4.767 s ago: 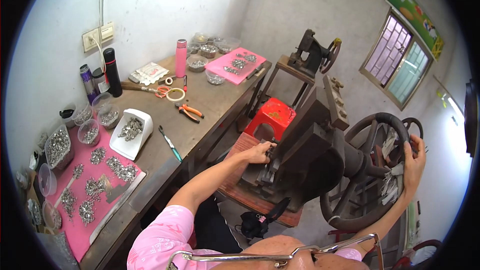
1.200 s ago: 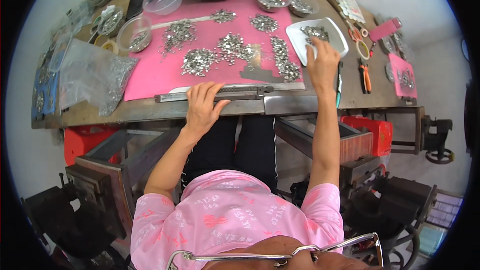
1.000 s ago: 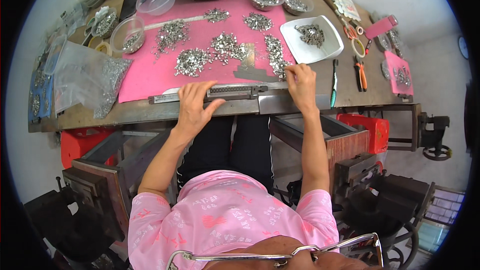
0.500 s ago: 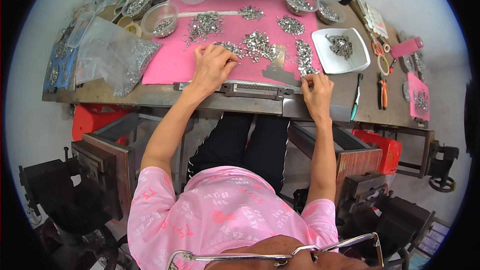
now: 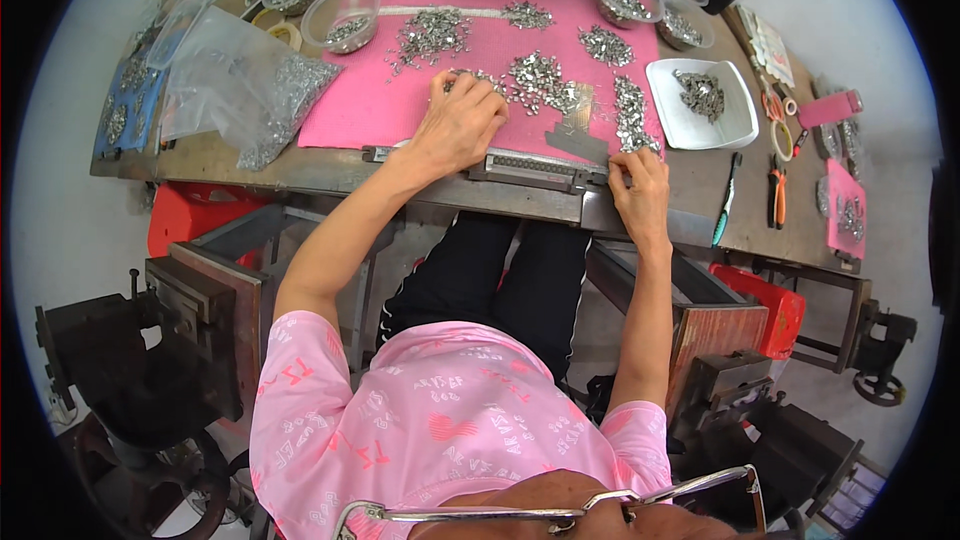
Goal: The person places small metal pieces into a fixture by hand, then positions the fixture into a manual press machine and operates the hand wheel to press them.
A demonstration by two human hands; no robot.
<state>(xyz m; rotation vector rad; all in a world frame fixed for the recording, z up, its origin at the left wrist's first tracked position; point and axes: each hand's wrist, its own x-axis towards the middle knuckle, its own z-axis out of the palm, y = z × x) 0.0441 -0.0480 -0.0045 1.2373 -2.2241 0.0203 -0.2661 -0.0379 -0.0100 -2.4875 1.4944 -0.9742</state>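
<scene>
My left hand (image 5: 462, 127) is over the pink mat with its fingers curled down at a small pile of silvery metal pieces (image 5: 489, 81). Its fingertips are mostly hidden behind the knuckles. My right hand (image 5: 642, 194) has thumb and fingers drawn together at the right end of a long metal fixture (image 5: 535, 171), just below a narrow heap of metal pieces (image 5: 631, 112). Whatever the right fingers pinch is too small to make out. The fixture, with a slotted middle part, lies along the table's front edge. A flat grey metal strip (image 5: 577, 145) rests behind it.
Loose metal pieces (image 5: 540, 83) form several heaps on the pink mat (image 5: 350, 120). A white tray (image 5: 741, 130) stands at right, near a toothbrush (image 5: 728, 202) and orange-handled pliers (image 5: 777, 198). At left slumps a clear bag (image 5: 215, 90) of pieces; plastic tubs (image 5: 345, 20) line the back.
My left hand has moved slightly and turned, its fingers now curled over the small pile. The right hand stays at the fixture's end. The whole view has shifted a little.
</scene>
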